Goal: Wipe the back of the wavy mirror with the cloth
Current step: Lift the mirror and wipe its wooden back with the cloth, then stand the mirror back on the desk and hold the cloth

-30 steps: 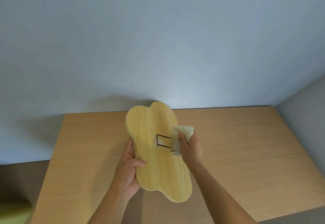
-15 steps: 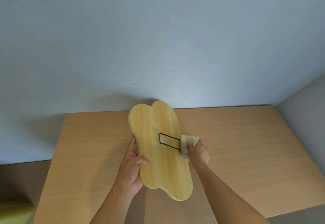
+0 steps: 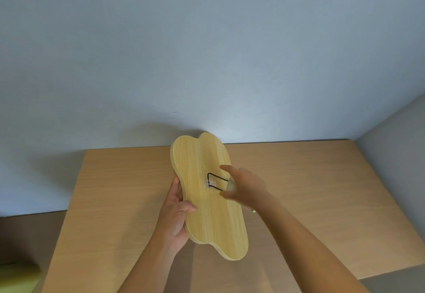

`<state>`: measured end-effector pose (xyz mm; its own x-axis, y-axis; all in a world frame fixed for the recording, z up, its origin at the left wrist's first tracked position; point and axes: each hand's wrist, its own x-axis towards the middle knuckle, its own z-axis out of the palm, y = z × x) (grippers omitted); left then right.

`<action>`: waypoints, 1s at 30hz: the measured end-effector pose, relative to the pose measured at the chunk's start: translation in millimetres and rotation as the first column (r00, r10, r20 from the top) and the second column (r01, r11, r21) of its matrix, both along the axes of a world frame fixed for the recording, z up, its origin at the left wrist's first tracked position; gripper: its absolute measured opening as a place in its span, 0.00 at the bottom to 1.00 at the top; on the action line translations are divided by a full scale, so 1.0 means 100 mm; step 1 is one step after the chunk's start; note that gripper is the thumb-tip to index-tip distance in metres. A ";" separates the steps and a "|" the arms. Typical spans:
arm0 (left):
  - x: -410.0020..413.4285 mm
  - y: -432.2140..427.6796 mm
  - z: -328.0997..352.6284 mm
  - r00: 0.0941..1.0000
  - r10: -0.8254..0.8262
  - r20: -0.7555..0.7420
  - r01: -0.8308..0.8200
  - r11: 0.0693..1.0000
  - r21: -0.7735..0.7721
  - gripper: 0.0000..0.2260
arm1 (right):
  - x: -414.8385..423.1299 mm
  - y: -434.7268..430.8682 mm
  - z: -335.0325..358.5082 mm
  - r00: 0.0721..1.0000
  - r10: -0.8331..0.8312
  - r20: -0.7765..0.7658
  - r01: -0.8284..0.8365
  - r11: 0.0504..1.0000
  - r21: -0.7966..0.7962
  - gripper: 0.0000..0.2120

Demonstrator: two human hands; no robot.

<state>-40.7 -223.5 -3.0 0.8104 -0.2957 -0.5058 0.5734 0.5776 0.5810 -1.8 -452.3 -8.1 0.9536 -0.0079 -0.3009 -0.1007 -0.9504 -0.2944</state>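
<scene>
The wavy mirror (image 3: 207, 200) shows its light wooden back, tilted up off the table. A black wire stand (image 3: 216, 181) is hinged at its middle. My left hand (image 3: 176, 219) grips the mirror's left edge, thumb on the back. My right hand (image 3: 246, 189) hovers over the right side of the back, blurred, with forefinger and thumb spread around the outer end of the wire stand. Only a small pale patch of the cloth (image 3: 230, 184) shows under the palm; the rest is hidden by the hand.
The wooden table (image 3: 310, 189) stands against a pale blue wall (image 3: 207, 63), with a grey side wall (image 3: 402, 154) at its right. A yellow-green object (image 3: 16, 277) lies at the lower left, off the table.
My right hand has moved from the mirror's right edge back onto the wire stand and spread its forefinger and thumb. The cloth, plain before, is now nearly hidden. The mirror tilted slightly.
</scene>
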 end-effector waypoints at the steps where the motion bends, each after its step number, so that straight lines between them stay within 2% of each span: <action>1: 0.00 -0.01 0.01 1.000 -0.001 0.006 0.001 1.000 0.004 0.47 | 0.02 0.04 0.00 0.998 0.052 -0.023 -0.053 0.998 -0.039 0.35; 4: -0.01 -0.05 0.07 1.000 -0.009 0.028 0.009 1.000 0.010 0.47 | 0.10 0.04 -0.03 0.995 0.099 -0.021 -0.101 0.991 -0.085 0.30; 8: -0.01 -0.16 0.19 0.997 -0.032 0.075 0.029 0.999 0.031 0.47 | 0.10 -0.06 0.01 0.993 0.114 -0.013 -0.114 0.992 -0.045 0.24; 11: -0.01 -0.37 0.35 0.991 -0.058 0.121 0.046 0.994 0.101 0.49 | 0.09 -0.18 0.05 0.994 0.108 0.011 -0.108 0.993 -0.052 0.22; 14: -0.03 -0.68 0.52 0.984 -0.081 0.159 0.041 0.970 0.239 0.48 | 0.08 -0.37 0.13 0.996 0.086 0.023 -0.085 0.995 -0.056 0.22; 22: -0.10 -1.74 0.86 0.970 -0.135 0.204 -0.002 0.830 0.557 0.47 | 0.04 -0.97 0.36 0.998 0.065 0.013 -0.064 0.992 -0.106 0.20; 26: -0.12 -2.30 0.92 0.959 -0.179 0.220 -0.006 0.762 0.648 0.45 | 0.01 -1.27 0.42 0.998 0.040 -0.058 -0.047 0.992 -0.120 0.03; 29: -0.13 -2.62 0.92 0.942 -0.262 0.209 0.022 0.671 0.741 0.45 | 0.01 -1.40 0.47 0.992 -0.052 -0.118 0.042 0.996 -0.082 0.12; 30: -0.13 -2.70 0.92 0.938 -0.282 0.203 0.028 0.643 0.766 0.45 | 0.00 -1.44 0.46 0.990 -0.053 -0.133 0.045 0.997 -0.064 0.12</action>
<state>-54.0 -493.9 88.8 0.9270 -0.0583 -0.3706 0.3522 -0.2044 0.9133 -1.4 -596.7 38.0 0.9026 -0.0757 -0.4237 -0.1823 -0.9590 -0.2169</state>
